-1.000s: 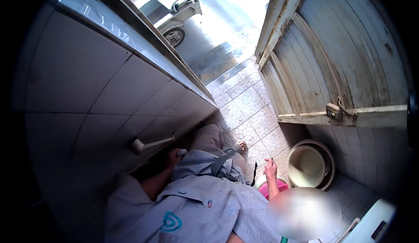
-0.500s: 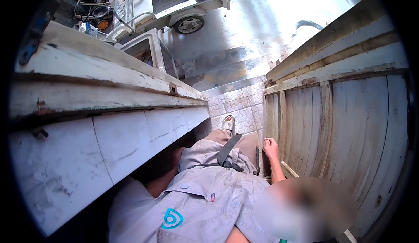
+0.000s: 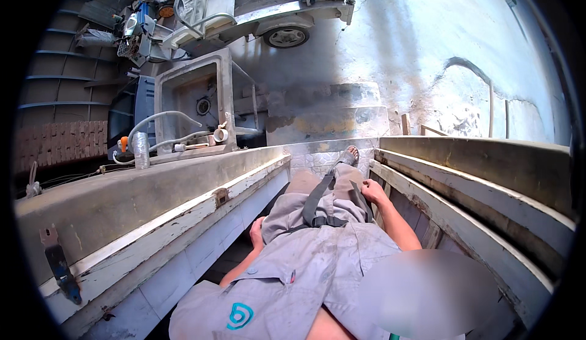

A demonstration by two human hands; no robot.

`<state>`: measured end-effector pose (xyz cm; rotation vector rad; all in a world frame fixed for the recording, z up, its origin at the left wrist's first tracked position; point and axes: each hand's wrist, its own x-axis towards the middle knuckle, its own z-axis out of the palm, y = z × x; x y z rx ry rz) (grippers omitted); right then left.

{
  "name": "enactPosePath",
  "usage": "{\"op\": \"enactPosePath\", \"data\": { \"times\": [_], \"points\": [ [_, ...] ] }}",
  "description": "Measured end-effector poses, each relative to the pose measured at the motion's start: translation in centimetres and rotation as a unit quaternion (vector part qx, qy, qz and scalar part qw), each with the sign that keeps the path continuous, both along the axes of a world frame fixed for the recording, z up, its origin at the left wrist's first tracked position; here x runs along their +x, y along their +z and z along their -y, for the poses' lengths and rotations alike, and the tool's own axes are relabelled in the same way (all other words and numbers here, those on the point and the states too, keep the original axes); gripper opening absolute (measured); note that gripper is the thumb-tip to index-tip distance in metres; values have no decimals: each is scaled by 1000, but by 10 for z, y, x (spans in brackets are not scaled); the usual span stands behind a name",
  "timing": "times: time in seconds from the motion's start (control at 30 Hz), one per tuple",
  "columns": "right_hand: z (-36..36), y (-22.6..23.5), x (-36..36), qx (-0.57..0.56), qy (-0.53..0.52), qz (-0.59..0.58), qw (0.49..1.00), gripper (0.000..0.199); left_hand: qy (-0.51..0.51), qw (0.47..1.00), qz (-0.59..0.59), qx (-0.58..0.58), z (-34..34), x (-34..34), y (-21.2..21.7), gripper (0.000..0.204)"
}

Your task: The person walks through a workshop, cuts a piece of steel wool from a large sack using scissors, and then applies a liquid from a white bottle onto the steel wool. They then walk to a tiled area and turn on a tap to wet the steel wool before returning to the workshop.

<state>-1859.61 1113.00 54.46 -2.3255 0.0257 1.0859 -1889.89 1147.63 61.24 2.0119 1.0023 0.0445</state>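
My left hand [image 3: 257, 233] hangs beside my left hip, against the grey clothing. Its fingers are mostly out of sight behind the fabric, so I cannot see how they are held. My right hand [image 3: 373, 190] is at my right thigh with its fingers curled in, and nothing shows in it. A dark grey strap [image 3: 317, 199] runs down the front of my brown trousers [image 3: 348, 179]. One sandalled foot [image 3: 351, 153] is forward on the pale tiled doorway floor [image 3: 314, 162].
Worn wooden door frames stand close at left [image 3: 152, 212] and right [image 3: 464, 199]. Ahead, stone steps [image 3: 326, 105] meet a concrete floor. At the left is a square sink [image 3: 162, 83] with a hose [image 3: 162, 115]; beyond it stands a white cargo vehicle [image 3: 262, 19].
I have moved forward in the doorway; the sink, steps and vehicle show more fully. The forward foot differs. My left hand has come out of shadow, and the right has swung nearer my thigh.
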Motion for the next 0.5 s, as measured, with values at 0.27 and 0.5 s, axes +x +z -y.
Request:
{"op": "enactPosePath", "data": {
  "times": [0.27, 0.5],
  "points": [
    [-3, -26, 165, 48, 61, 7, 997, 39, 81, 996, 18, -21, 29, 87, -29, 31],
    [-48, -26, 292, 139, -75, -81, 984, 41, 108, 994, -16, 6, -20, 213, -119, 39]
  ]
}}
